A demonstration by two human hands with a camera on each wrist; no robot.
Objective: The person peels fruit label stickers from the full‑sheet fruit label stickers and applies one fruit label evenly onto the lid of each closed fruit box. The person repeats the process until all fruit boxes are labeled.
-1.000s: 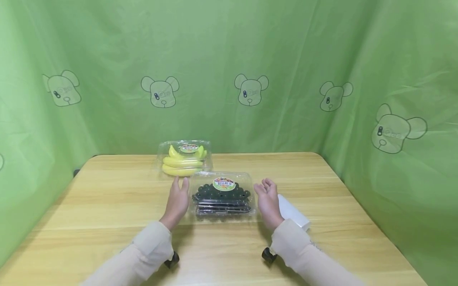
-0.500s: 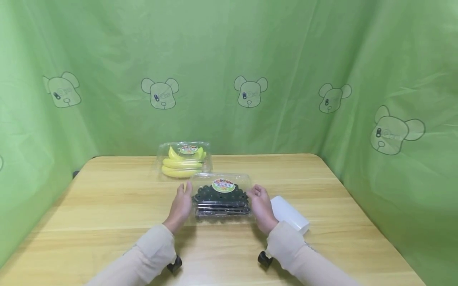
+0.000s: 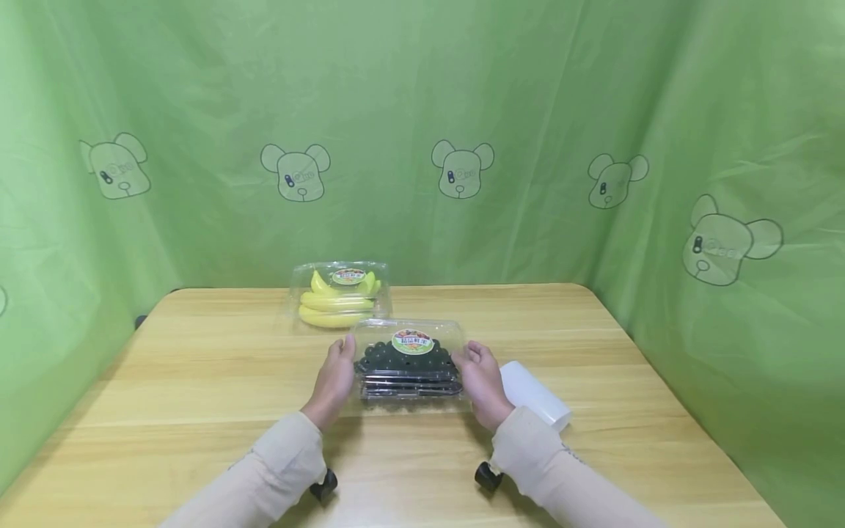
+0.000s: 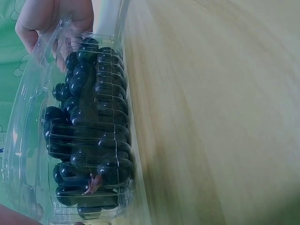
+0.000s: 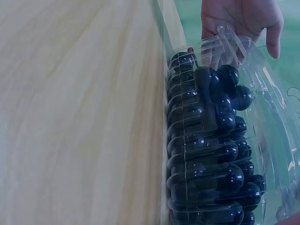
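A clear plastic clamshell box (image 3: 378, 331) of dark grapes (image 3: 396, 358) sits mid-table, its lid down and bearing an oval fruit label. My left hand (image 3: 332, 383) holds its left end, and my right hand (image 3: 484, 383) grips the right end with curled fingers at the edge. From the left wrist, the grapes (image 4: 84, 117) show through the ribbed side, with the right hand (image 4: 56, 16) at the far end. In the right wrist view the left hand (image 5: 241, 18) has its thumb apart from the fingers, which are partly hidden behind the box end.
Behind and left of the grapes stands another clear clamshell box with yellow bananas (image 3: 333, 301). A white roll (image 3: 535, 396) lies beside the right hand, partly hidden by the sleeve. Green curtains (image 3: 422, 88) surround the wooden table (image 3: 198, 381) at the back and sides.
Both hands have closed in from either side onto the ends of the grape box, the right hand moving left. The box has stayed in about the same place.
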